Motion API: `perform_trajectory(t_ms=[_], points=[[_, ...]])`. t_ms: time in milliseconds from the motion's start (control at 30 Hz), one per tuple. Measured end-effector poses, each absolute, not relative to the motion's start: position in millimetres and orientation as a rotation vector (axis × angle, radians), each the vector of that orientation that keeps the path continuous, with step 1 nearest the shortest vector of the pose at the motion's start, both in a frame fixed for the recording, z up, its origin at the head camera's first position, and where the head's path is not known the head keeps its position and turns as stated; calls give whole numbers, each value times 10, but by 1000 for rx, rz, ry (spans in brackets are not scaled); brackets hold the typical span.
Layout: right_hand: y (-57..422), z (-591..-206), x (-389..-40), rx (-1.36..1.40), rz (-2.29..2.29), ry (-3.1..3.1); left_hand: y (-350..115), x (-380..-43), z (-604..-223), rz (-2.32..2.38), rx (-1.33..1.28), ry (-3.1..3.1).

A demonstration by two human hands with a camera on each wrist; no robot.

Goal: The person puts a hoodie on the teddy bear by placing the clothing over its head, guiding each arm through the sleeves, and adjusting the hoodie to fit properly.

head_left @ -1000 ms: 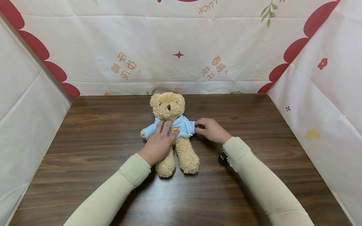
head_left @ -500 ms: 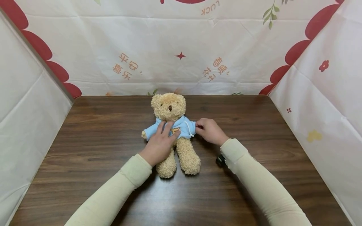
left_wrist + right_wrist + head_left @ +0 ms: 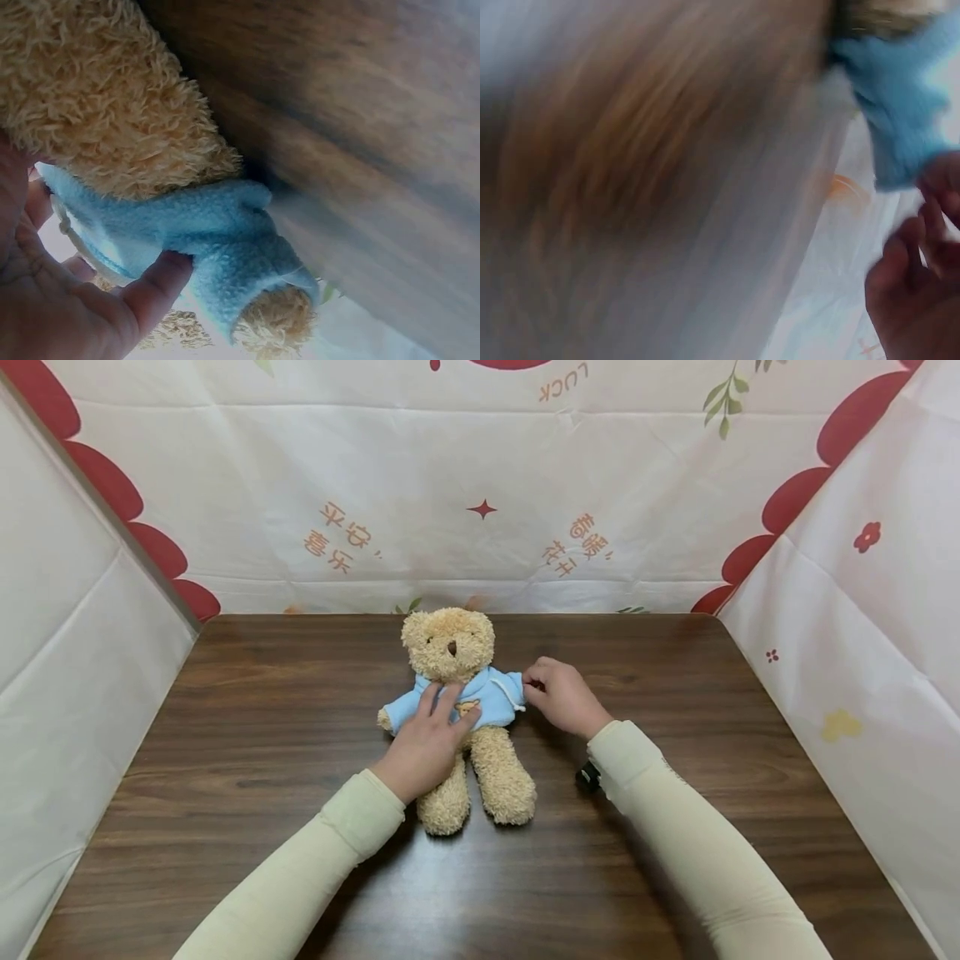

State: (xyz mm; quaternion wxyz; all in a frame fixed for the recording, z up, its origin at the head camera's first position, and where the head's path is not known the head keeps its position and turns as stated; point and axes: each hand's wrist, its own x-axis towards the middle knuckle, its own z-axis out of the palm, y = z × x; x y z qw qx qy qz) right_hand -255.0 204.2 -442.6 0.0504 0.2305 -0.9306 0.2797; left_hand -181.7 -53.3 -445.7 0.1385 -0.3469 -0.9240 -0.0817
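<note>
A tan plush teddy bear (image 3: 502, 777) lies face up on the table, wearing a light blue hoodie (image 3: 495, 697) with a white drawstring. My left hand (image 3: 420, 747) rests on the bear's chest and belly with its fingers spread. In the left wrist view, its fingers press on the blue fleece (image 3: 225, 247), and a furry paw (image 3: 277, 322) sticks out of the sleeve there. With thumb and fingertips, my right hand (image 3: 566, 697) pinches the end of the other sleeve (image 3: 900, 112), where no paw shows. The right wrist view is blurred.
The dark wood table (image 3: 262, 735) extends around the bear. White printed cloth (image 3: 420, 468) stands behind it and along both sides. A small black device (image 3: 588, 777) sits under the right cuff.
My right hand has shifted slightly up and outward with the sleeve end, and the sleeve and drawstring have moved with it. The left hand stays on the bear's chest.
</note>
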Motion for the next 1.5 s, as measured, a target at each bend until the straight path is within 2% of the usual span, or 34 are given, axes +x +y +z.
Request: perform_trajectory(t_ms=[200,533,1133,1500], points=[[2091,-4425,-2534,700,1128,-2996,-488,-1784,-4419,-163,-985,-2705],[1984,-4352,-2466,780,1094,-2965,-313,-1875,-4405,400,-1155,-2476],[2040,-4366,-2458,762,1290,-2946,-251,-1980,-4291,482,-1264,-2599],[2019,-4410,-2486,773,1252,-2975,-263,-2020,-4289,449,-1281,-2548]])
